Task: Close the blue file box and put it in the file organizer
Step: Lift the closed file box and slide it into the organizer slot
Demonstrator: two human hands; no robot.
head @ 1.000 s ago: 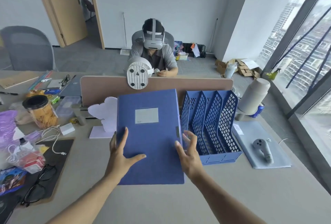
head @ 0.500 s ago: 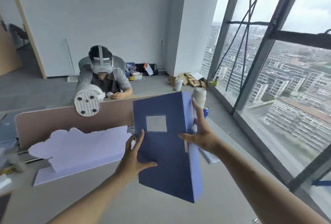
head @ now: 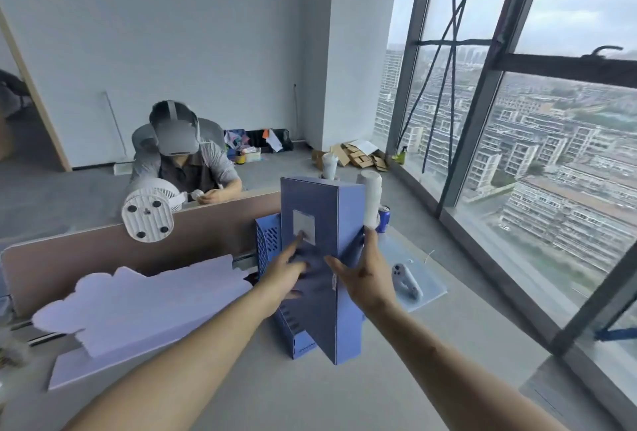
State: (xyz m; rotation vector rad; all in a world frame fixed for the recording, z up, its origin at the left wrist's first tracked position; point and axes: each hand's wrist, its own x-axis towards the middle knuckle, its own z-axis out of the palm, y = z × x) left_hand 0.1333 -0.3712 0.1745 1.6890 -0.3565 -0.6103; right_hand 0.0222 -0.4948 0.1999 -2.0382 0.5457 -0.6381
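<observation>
— Head view, item one?
— Blue file box (head: 319, 258), closed, upright at the file organizer (head: 272, 251) on the desk (head: 379, 389).
— Hands?
— Left hand (head: 287, 275) flat on its face, right hand (head: 367, 272) gripping its spine.

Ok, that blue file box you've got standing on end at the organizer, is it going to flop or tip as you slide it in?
Probably stiff: the blue file box keeps flat faces and crisp edges. Tall and narrow on end, it could tip sideways if released early. The left hand and right hand press its opposite sides; the file organizer should brace it.
</observation>
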